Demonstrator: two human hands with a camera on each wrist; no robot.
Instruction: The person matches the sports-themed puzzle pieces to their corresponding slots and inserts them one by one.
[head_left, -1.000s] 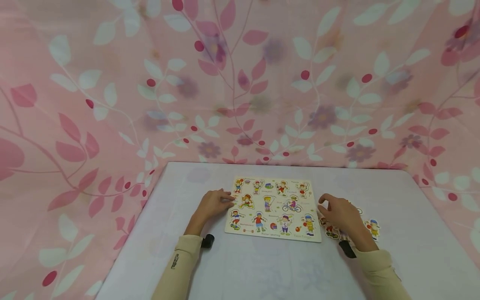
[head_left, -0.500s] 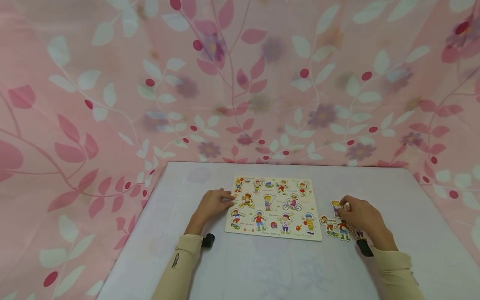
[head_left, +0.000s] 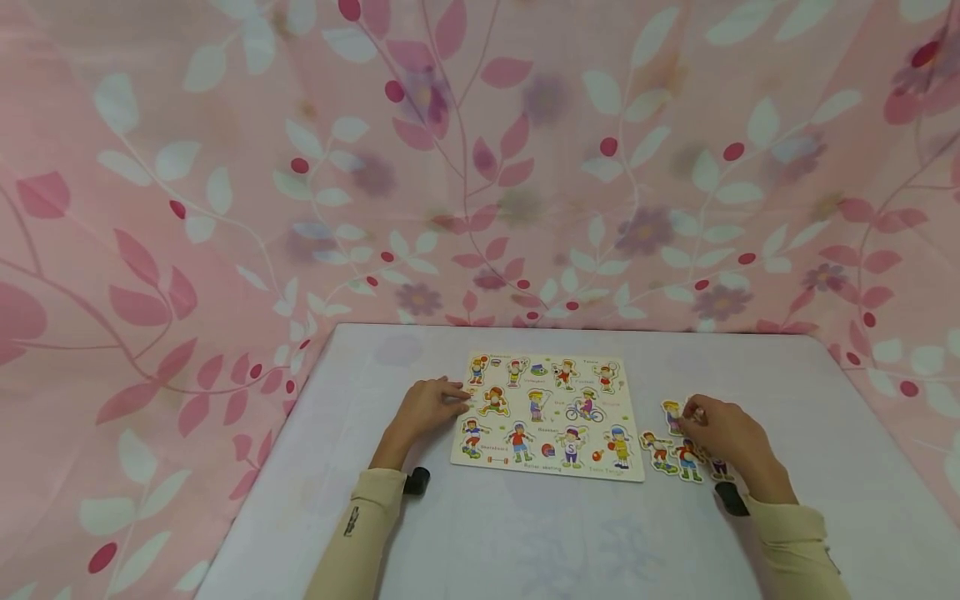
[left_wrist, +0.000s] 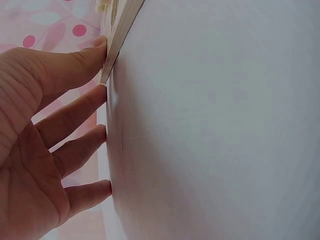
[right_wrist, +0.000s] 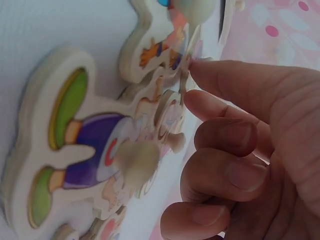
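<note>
At a white counter [head_left: 540, 533], the left hand [head_left: 429, 408], fingers apart, touches the edge of the puzzle board [head_left: 501, 432]; the right hand's [head_left: 727, 429] grip pinches a figure piece [head_left: 672, 415] among loose pieces [head_left: 688, 462] to the board's right. Crowded together, the loose pieces could be knocked askew should the lift drag sideways.

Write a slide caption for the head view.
Left hand at a picture board's edge, right hand at loose sports-figure pieces on a white table.

puzzle board [head_left: 588, 431]: wood, smooth | figure piece [right_wrist: 100, 135]: wood, smooth | curtain [head_left: 555, 192]: cloth, matt
</note>
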